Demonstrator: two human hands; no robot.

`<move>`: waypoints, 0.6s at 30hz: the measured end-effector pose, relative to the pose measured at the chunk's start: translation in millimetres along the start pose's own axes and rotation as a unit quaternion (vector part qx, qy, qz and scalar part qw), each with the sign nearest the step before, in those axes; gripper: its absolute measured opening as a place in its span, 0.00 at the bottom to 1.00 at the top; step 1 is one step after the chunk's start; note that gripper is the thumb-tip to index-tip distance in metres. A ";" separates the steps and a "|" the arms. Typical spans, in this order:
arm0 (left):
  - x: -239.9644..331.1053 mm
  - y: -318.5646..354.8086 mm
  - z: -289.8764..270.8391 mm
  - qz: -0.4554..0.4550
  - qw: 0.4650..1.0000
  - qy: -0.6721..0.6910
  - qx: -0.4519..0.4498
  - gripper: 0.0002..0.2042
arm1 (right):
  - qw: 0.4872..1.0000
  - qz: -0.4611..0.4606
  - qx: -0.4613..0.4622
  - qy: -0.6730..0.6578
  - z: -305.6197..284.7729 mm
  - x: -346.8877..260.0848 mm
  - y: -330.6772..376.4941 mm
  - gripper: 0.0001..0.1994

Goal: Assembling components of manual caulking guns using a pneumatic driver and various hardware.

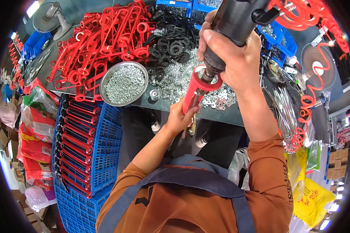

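Observation:
My left hand (179, 117) is closed around a red tube-shaped part (192, 94), held tilted above the front edge of the bench. In my right hand (239, 58) is a black power driver (237, 19), gripped around its body with the nose pointing down. The driver's metal tip enters the round, ring-like upper end of the red part; how deep it sits is hidden. Just behind the red part lie loose silvery springs (175, 83), and small metal plates (221, 100) lie under my right wrist.
A pile of red handled parts (105, 46) covers the back left, with black rings (175, 44) beside it. A steel bowl (105, 98) holds small metal pieces. Blue crates (109, 139) with red parts stand at my left. A red coiled hose (308, 101) hangs right, near metal rods (284, 112).

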State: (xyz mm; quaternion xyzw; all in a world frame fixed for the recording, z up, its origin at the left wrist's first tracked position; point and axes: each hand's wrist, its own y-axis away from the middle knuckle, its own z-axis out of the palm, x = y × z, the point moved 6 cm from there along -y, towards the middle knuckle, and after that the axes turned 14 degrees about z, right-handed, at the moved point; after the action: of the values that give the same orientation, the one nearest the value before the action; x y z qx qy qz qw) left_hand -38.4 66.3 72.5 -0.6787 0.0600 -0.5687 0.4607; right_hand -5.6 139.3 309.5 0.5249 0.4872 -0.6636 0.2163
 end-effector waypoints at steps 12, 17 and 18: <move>-10.1 4.4 -6.1 -0.039 0.999 0.026 0.021 0.05 | 0.961 -0.020 0.232 -0.150 -136.5 -25.2 10.9 0.11; -8.5 4.9 0.7 -0.034 0.998 0.055 0.013 0.07 | 0.807 0.185 0.401 0.391 -347.3 136.4 110.0 0.21; -6.1 1.3 1.7 -0.032 0.998 0.052 0.010 0.07 | 0.713 0.182 0.383 0.558 -374.4 157.3 134.8 0.24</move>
State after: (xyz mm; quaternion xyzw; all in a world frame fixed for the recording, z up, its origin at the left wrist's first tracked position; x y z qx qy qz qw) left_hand -38.5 70.3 67.3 -0.6451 0.0566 -0.6187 0.4448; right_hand 228.1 443.5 119.8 0.9163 0.1179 -0.3275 -0.1981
